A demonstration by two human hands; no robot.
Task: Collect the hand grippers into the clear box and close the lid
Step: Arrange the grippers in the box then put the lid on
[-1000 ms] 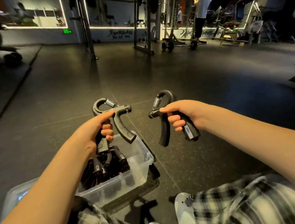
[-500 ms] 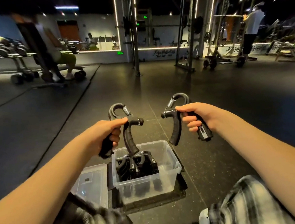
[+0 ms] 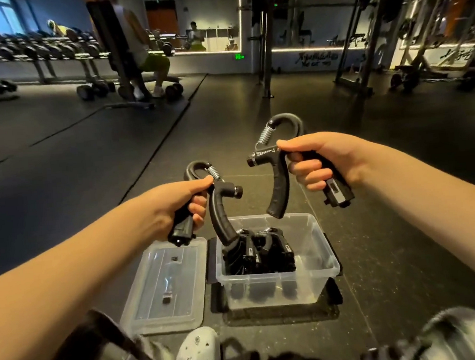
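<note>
Under you is a dark rubber gym floor (image 3: 375, 196) with thin seams running across it. Directly on it, in front of your knees, lies a black mat (image 3: 279, 314), and the clear box (image 3: 319, 270) stands on that mat. Just to the left of the box the clear lid (image 3: 156, 310) lies flat on the floor, apart from the box. Farther off to the left, a bench (image 3: 123, 75) and loose dumbbells (image 3: 174, 90) rest on a separate floor mat.
</note>
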